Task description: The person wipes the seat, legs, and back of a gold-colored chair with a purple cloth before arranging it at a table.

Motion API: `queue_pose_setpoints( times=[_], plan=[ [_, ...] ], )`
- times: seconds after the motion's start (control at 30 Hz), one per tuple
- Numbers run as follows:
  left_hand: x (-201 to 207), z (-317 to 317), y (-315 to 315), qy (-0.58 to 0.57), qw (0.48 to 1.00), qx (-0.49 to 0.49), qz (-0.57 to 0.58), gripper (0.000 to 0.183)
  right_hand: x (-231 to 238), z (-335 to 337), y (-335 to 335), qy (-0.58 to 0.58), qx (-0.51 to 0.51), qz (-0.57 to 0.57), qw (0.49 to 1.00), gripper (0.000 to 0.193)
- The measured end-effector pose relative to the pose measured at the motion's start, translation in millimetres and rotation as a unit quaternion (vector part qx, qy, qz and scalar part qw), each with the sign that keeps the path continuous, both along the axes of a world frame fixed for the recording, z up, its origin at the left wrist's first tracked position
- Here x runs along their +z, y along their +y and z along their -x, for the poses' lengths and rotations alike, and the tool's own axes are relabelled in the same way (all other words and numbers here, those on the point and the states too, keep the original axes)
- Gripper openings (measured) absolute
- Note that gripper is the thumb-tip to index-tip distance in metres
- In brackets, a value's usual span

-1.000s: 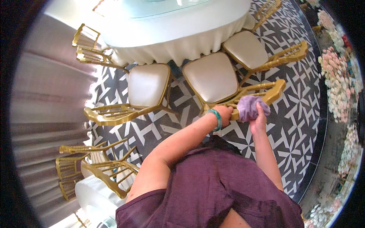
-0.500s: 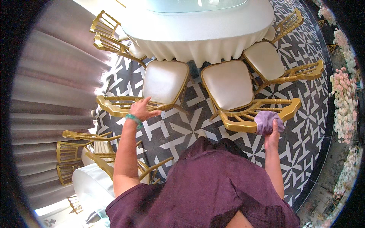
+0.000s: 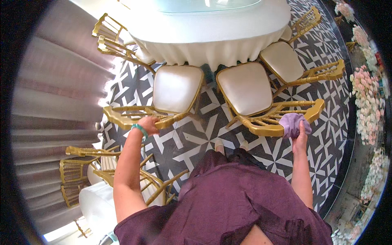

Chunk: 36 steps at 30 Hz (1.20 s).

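My left hand (image 3: 148, 125), with a green band at the wrist, is closed over the top rail of the left gold chair (image 3: 118, 121). Its fingertips are partly hidden behind the rail. My right hand (image 3: 300, 139) grips a crumpled purple cloth (image 3: 290, 125), which is pressed against the top rail of the right gold chair (image 3: 261, 129). The thumb lies over the cloth. Both chairs have pale padded seats, the left seat (image 3: 178, 88) and the right seat (image 3: 245, 90), and face the table.
Ahead stands a table with a white cloth (image 3: 204, 32) and a glass top. More gold chairs (image 3: 322, 73) surround it. Grey curtains (image 3: 61, 94) hang at left; pink and white flowers (image 3: 365, 102) line the right. Behind my left arm are another white-covered table (image 3: 92, 200) and stacked-looking chairs (image 3: 73, 171).
My left hand has come down from spread fingers above the left chair's rail to closing on it. My right hand has slid the cloth slightly right and farther along the right chair's rail.
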<state>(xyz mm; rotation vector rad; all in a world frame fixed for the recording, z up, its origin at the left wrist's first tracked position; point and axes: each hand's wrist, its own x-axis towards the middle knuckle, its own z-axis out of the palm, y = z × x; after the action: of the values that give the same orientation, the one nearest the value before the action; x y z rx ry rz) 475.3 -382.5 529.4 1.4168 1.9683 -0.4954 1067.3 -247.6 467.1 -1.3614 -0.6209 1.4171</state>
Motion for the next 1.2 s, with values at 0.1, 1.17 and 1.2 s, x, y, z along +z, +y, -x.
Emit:
queue_pose_setpoints(
  times=[0.1, 1.17, 1.2],
  plan=[
    [7, -9, -24, -0.024, 1.000, 0.002, -0.006, 0.052, -9, -10, 1, -0.075, -0.024, -0.015, 0.997, 0.056],
    [-48, -35, -189, -0.013, 0.994, 0.033, 0.104, 0.049, 0, -91, 112, -0.146, -0.083, -0.034, 0.985, 0.055],
    [-52, -34, -178, -0.009, 0.993, 0.025, 0.117, 0.049, 2, -94, 113, -0.154, -0.089, -0.041, 0.983, 0.058]
  ],
)
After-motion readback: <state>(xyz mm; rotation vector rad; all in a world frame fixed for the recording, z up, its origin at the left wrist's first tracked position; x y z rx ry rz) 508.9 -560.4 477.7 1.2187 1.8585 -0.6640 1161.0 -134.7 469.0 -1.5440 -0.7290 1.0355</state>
